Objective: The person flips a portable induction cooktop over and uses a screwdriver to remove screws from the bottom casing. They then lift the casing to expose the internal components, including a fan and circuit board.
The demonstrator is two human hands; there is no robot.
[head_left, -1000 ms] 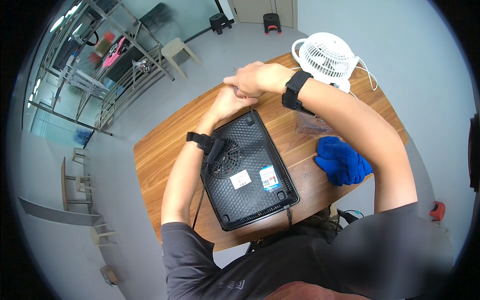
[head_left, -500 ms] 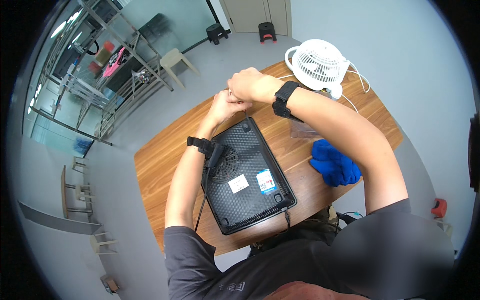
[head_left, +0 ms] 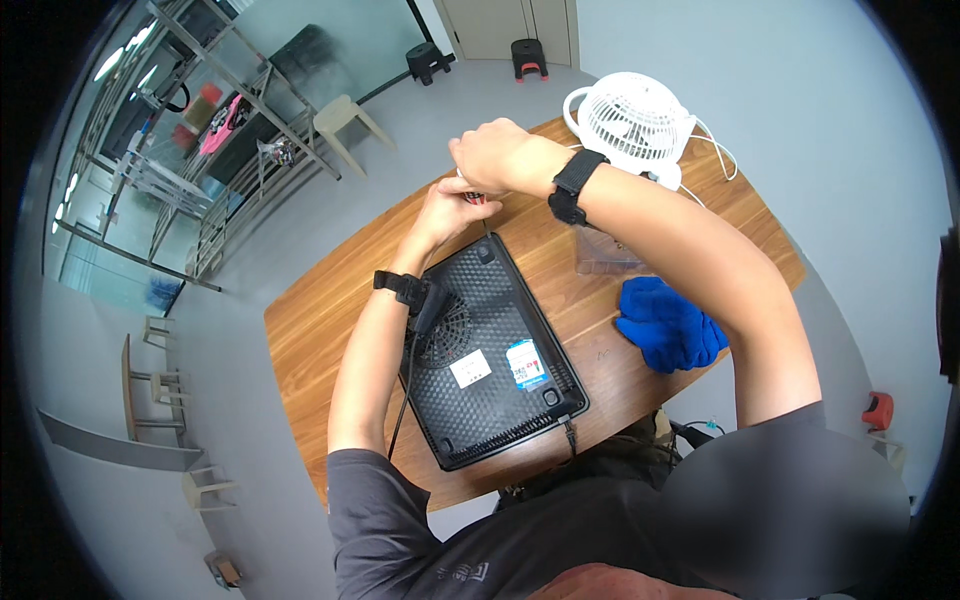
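Head cam: I see the L hand [head_left: 447,213] pinching a red-white tool [head_left: 475,199] at the far corner of the black cooling pad [head_left: 495,310], prob. to steady it, R hand [head_left: 493,155] curled above, grip hidden, can't tell; pad lies underside-up on table [head_left: 330,300], prob. for access.

Grey floor [head_left: 262,238] on my remote feed, beige far door [head_left: 505,28], black-and-red stool [head_left: 528,58] before it, cream stool [head_left: 340,112] far left, bluish-grey wall [head_left: 870,200] right

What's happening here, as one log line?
Left hand, right hand: at partly hidden red item; near: black vented panel; also: blue cloth, white fan
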